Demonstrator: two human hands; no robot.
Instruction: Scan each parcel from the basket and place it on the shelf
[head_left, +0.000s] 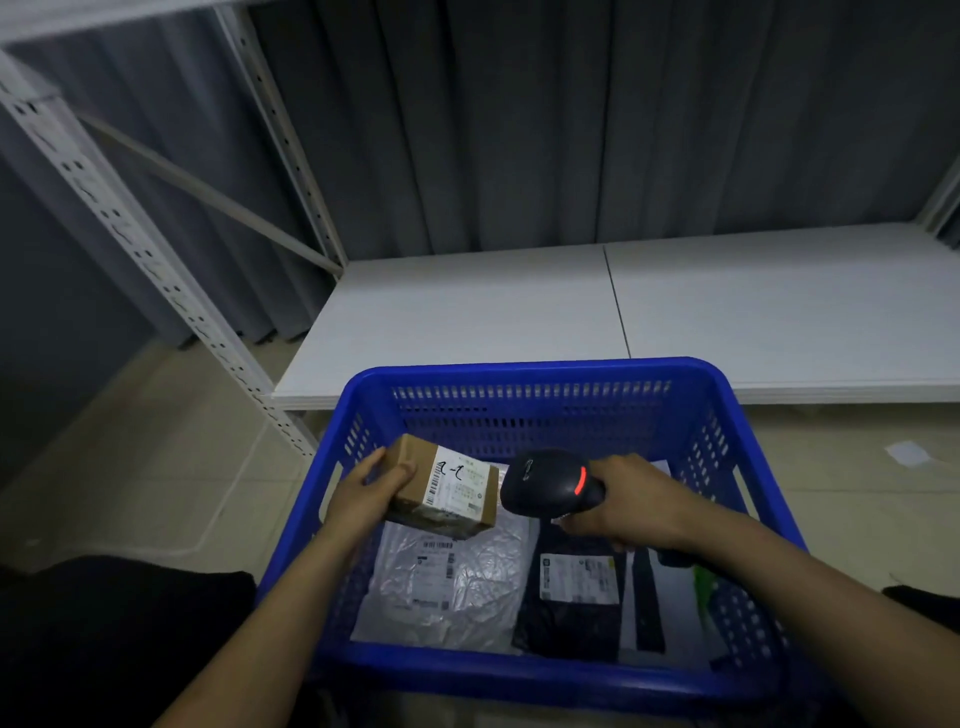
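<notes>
Left hand (366, 496) fingers clasp the cardboard parcel (444, 488); right hand (631, 501) fingers wrap the scanner (550, 483), handle hidden.

Matt cardboard box (441, 488), perforated blue plastic basket (540, 379), crinkled glossy mailer (441, 587)

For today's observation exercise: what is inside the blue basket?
Lying in the blue basket: a silvery plastic mailer and a black mailer, both labelled, with white and green items at the right. Anything beneath them is covered.
</notes>
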